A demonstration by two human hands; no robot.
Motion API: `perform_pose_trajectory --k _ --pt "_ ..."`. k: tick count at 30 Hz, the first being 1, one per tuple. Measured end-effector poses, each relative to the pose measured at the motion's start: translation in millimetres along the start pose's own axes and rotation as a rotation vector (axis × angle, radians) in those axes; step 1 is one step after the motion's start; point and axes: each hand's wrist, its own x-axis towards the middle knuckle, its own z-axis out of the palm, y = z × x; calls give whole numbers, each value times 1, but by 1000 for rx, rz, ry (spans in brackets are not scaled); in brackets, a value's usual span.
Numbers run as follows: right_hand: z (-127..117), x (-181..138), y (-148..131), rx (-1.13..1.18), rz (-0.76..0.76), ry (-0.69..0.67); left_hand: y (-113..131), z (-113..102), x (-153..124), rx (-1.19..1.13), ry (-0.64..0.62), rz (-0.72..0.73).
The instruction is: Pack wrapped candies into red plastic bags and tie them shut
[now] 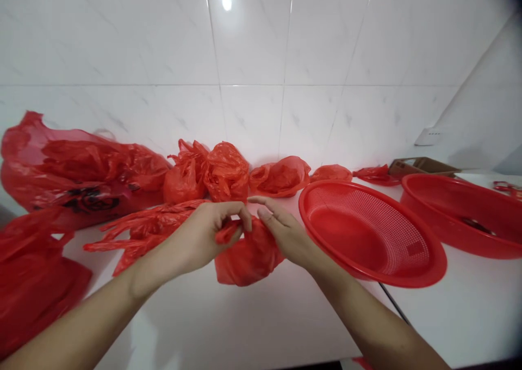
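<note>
A filled red plastic bag [247,261] rests on the white table between my hands, its contents hidden. My left hand [212,231] is closed round the bag's gathered top, and a twisted end of plastic pokes out between thumb and fingers. On the other side, my right hand [281,228] pinches the neck of the same bag with thumb and fingers. Just left of my left hand lies a heap of loose red bags [150,228]. Close to my right wrist stands a red perforated basket [367,234].
Along the tiled wall sit knotted red bags [226,168], an opened red bag [279,177] and a large red bag [93,168] with black print. Another red bag [36,283] is at the near left. A red basin [457,234] and a cardboard box [424,166] stand at right.
</note>
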Motion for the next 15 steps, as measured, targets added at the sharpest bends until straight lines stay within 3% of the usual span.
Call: perform_pose_trajectory --k 3,6,8,11,13,15 --pt "0 1 14 113 56 -165 -13 17 -1 266 227 128" --pt "-1 -1 13 186 58 -260 -20 28 -6 310 341 248" --pt "2 -3 8 131 17 -136 -20 30 -9 248 335 214" --pt "9 -8 1 -62 -161 149 -20 30 -13 163 248 126" --pt "12 -12 3 -155 -273 192 -26 29 -19 144 210 107" --pt "11 -14 15 -168 -271 172 -38 26 -32 137 204 49"
